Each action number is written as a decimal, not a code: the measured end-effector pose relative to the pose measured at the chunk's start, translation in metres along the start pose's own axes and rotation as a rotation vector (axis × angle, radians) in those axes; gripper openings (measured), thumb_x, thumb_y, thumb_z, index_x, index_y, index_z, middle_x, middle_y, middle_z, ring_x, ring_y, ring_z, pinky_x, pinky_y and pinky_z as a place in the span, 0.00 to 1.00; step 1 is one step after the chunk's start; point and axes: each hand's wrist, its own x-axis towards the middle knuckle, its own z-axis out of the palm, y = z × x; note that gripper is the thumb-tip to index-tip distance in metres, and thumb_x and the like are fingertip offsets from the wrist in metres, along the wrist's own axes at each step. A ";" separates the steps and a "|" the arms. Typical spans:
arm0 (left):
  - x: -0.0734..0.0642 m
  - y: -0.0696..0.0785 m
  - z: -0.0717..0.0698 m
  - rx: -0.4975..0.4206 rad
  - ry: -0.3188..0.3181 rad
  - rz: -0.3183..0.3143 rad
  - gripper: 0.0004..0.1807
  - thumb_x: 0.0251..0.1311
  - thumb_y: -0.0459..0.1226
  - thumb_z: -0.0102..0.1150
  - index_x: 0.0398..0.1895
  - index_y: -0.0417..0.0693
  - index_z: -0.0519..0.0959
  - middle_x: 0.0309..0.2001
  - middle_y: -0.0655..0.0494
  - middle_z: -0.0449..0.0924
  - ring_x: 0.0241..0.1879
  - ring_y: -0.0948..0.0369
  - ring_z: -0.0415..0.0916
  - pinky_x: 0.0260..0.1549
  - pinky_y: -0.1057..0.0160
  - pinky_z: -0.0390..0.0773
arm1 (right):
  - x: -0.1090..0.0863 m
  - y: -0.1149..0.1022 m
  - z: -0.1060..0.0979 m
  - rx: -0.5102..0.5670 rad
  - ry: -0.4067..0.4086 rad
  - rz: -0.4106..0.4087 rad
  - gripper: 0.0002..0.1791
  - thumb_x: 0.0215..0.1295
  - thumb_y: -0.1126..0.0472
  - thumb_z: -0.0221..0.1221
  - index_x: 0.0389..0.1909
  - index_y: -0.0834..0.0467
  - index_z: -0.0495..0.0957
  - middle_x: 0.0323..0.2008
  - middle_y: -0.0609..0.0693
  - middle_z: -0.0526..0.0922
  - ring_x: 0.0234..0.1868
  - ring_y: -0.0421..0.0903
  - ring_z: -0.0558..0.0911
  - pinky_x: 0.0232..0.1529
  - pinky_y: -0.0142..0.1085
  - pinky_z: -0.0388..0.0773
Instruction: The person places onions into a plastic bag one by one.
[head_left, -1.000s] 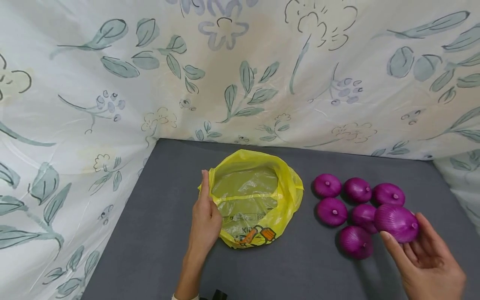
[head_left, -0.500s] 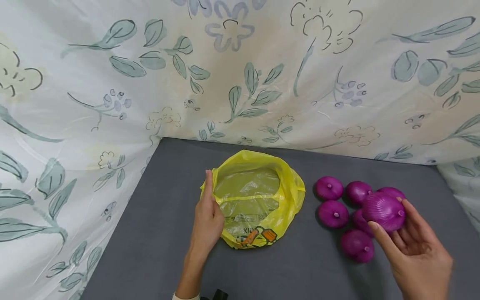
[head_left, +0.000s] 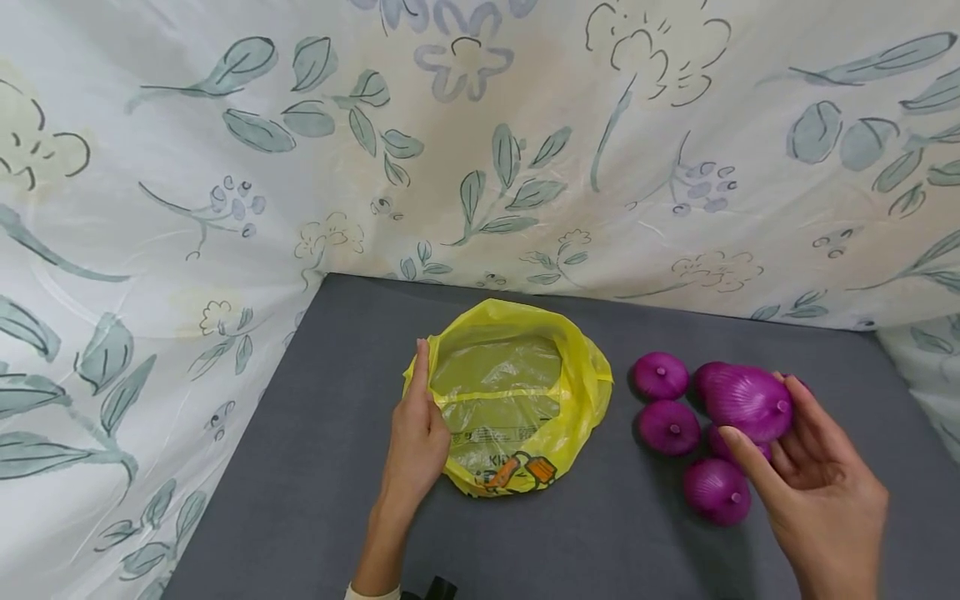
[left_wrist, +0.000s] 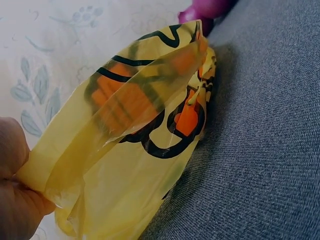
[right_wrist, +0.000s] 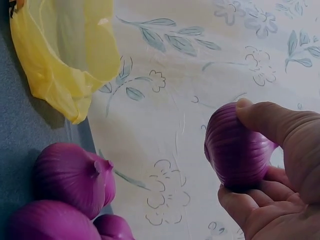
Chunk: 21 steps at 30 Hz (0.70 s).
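Note:
A yellow plastic bag [head_left: 588,392] stands with its mouth wide, printed with orange and black figures low on its front. My left hand [head_left: 415,437] pinches the bag's left rim between thumb and fingers, as the left wrist view shows. In my right hand [head_left: 825,483] is a purple onion [head_left: 750,404], gripped between the thumb and fingertips and lifted above the others. The right wrist view shows this held onion [right_wrist: 237,147] clear of the surface. Below and beside it lie several more purple onions [head_left: 670,427], some partly hidden by the hand and the held onion.
The dark grey tabletop [head_left: 315,467] lies under everything. A white floral sheet [head_left: 525,167] hangs behind the table and along its left and right sides. A small black object [head_left: 440,588] shows at the bottom edge beside my left wrist.
My right hand has carried the held onion leftward and slightly up, over the other onions. My left hand keeps its hold on the bag rim; the view has shifted slightly.

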 end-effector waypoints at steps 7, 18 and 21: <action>0.000 -0.001 -0.001 -0.013 -0.012 -0.005 0.43 0.74 0.21 0.38 0.88 0.57 0.46 0.14 0.63 0.54 0.12 0.68 0.46 0.14 0.66 0.54 | 0.003 -0.007 0.009 -0.021 -0.057 -0.042 0.49 0.46 0.83 0.76 0.72 0.54 0.78 0.71 0.55 0.78 0.69 0.45 0.79 0.52 0.23 0.77; -0.001 -0.003 -0.003 -0.011 -0.025 -0.017 0.43 0.76 0.22 0.38 0.88 0.60 0.44 0.14 0.62 0.54 0.11 0.68 0.46 0.14 0.66 0.55 | 0.008 -0.019 0.029 -0.263 -0.163 -0.189 0.52 0.49 0.81 0.76 0.75 0.48 0.74 0.71 0.54 0.78 0.69 0.46 0.79 0.53 0.24 0.78; 0.000 -0.004 -0.003 -0.009 -0.025 -0.015 0.43 0.75 0.22 0.38 0.88 0.60 0.44 0.14 0.62 0.54 0.11 0.68 0.46 0.13 0.66 0.55 | 0.008 -0.021 0.033 -0.278 -0.178 -0.208 0.51 0.50 0.80 0.76 0.75 0.47 0.74 0.71 0.53 0.78 0.69 0.45 0.79 0.53 0.24 0.77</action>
